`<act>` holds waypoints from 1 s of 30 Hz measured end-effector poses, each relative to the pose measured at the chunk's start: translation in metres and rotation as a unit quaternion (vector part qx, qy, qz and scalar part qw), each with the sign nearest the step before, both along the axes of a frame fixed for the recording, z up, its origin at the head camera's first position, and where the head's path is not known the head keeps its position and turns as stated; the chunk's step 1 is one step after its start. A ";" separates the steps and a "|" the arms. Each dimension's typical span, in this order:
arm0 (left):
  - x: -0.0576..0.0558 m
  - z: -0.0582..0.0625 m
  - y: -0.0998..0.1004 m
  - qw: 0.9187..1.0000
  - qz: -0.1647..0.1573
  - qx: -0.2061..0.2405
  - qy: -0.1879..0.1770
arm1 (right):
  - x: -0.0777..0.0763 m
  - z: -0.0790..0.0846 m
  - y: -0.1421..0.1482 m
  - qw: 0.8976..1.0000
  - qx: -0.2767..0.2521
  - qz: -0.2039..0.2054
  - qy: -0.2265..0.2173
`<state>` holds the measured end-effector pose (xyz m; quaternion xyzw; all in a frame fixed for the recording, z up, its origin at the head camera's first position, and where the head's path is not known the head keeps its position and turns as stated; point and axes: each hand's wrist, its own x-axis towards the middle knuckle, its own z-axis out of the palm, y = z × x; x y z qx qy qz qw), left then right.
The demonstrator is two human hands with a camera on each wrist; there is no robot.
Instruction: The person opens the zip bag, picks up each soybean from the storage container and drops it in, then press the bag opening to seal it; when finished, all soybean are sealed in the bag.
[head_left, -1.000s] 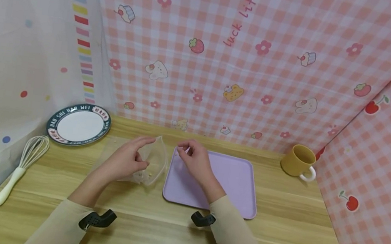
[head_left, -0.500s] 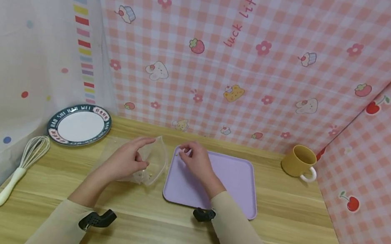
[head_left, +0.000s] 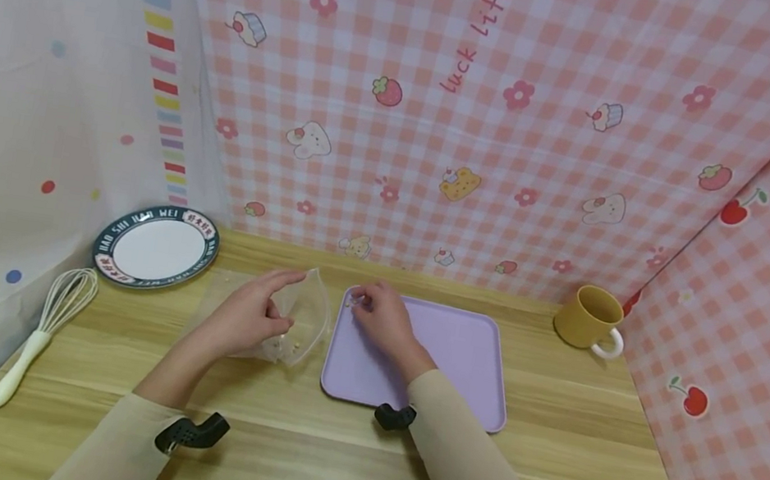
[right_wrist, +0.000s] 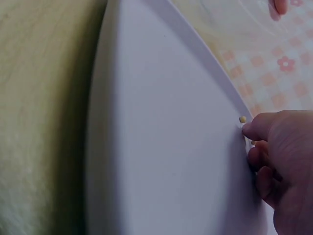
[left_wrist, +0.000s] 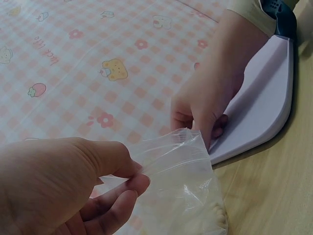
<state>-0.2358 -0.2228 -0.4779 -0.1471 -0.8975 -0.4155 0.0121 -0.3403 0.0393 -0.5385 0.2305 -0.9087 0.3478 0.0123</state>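
Tray [head_left: 458, 350]: one, light purple, rectangular, round-cornered, rimmed, flat on one wooden table [head_left: 548, 447]. One clear, crinkled plastic bag [head_left: 310, 316] just left of it. One dark-rimmed white plate [head_left: 155, 249]. One white whisk [head_left: 40, 338]. Left hand [head_left: 250, 315] pinching the bag's edge; right hand [head_left: 384, 316] bent-fingered at the tray's far-left corner, impossible to tell if gripping anything. One yellow mug [head_left: 576, 322]. Two tiny yellow bits [right_wrist: 242, 119] at the tray's edge; more in the bag, too small to count.

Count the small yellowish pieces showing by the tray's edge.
2 show: one piece at the edge of the tray, beside the right hand; another piece by its fingers. The hand may hide more.
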 end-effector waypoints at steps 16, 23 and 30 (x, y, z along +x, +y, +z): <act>0.002 0.002 0.001 1.000 -0.003 0.002 0.000 | 0.002 -0.002 -0.001 0.999 0.003 -0.025 -0.027; 0.002 0.003 0.001 1.000 -0.003 0.001 -0.001 | 0.003 -0.001 0.000 1.000 0.005 -0.018 -0.013; 0.002 0.003 0.000 1.000 -0.003 -0.001 0.000 | 0.003 -0.002 0.001 1.000 -0.010 -0.005 -0.009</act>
